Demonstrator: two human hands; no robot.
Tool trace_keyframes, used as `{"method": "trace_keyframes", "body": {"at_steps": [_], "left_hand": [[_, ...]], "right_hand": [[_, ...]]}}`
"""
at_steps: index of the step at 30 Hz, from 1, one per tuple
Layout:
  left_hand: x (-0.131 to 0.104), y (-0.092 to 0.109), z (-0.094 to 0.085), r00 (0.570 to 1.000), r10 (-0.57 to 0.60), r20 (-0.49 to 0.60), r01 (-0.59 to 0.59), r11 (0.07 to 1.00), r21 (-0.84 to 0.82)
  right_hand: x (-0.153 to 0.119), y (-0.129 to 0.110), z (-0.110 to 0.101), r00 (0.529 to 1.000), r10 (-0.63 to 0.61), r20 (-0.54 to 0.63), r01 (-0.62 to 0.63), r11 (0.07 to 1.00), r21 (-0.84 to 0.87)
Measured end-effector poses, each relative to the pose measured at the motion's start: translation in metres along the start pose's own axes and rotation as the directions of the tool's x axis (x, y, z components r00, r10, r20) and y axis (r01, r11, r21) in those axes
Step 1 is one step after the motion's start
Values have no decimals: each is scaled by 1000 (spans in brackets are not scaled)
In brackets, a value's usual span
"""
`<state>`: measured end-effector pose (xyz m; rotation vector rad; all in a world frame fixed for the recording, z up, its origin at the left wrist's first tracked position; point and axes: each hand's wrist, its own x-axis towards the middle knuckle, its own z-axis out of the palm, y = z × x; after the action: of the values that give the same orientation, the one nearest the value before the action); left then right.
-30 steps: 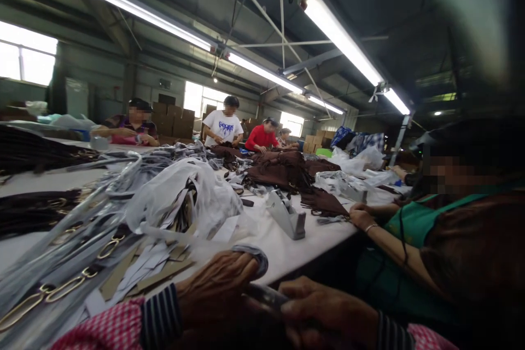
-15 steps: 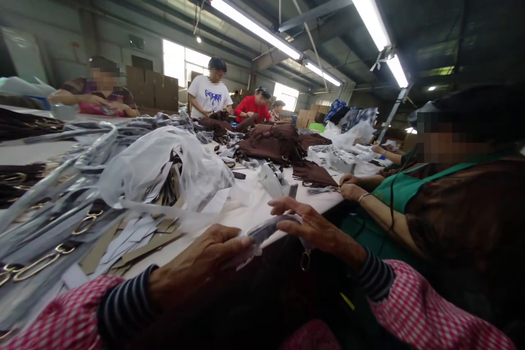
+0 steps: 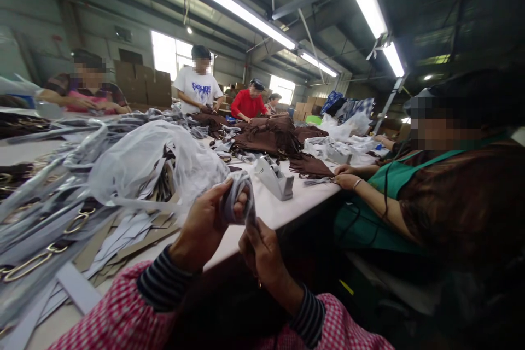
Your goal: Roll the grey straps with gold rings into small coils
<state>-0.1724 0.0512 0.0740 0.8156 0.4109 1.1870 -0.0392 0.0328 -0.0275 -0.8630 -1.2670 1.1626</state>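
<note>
A bag strap (image 3: pixel 249 192) in cloudy grey plastic wrapping is looped in a coil around the fingers of my left hand (image 3: pixel 205 227), just over the table's front edge. My right hand (image 3: pixel 266 254), lower and to the right, pinches the strap's hanging length close to the coil. A small gold metal piece shows beneath my right fingers. Beyond my hands a grey tape dispenser (image 3: pixel 274 179) stands on the white table (image 3: pixel 283 210). To the left, a clear plastic bag (image 3: pixel 123 167) holds strips of card.
Plastic-wrapped straps with gold buckles (image 3: pixel 51 249) and loose card strips (image 3: pixel 118 240) cover the left side. Brown fringed bags (image 3: pixel 266 136) are heaped mid-table. A co-worker in a green apron (image 3: pixel 383 191) sits close on the right; several other people work behind the table.
My hands have come closer together and the strap, earlier stretched between them, is now looped around my left fingers. My right hand has moved left and down, uncovering the tape dispenser.
</note>
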Motion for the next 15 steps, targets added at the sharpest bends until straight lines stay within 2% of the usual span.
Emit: {"method": "trace_keyframes", "body": {"at_steps": [4, 9, 12, 15], "left_hand": [[21, -8, -18, 998, 69, 1, -68, 993, 101], [33, -25, -38, 987, 111, 115, -148, 906, 397], [38, -33, -50, 984, 19, 175, -108, 849, 517], [45, -39, -63, 959, -111, 262, -88, 760, 644]], "right_hand": [[1, -7, 5, 966, 231, 114, -250, 948, 196], [18, -4, -4, 911, 358, 207, -401, 886, 231], [26, 1, -12, 841, 491, 227, -534, 822, 199], [31, 4, -19, 764, 609, 214, -638, 761, 113]]}}
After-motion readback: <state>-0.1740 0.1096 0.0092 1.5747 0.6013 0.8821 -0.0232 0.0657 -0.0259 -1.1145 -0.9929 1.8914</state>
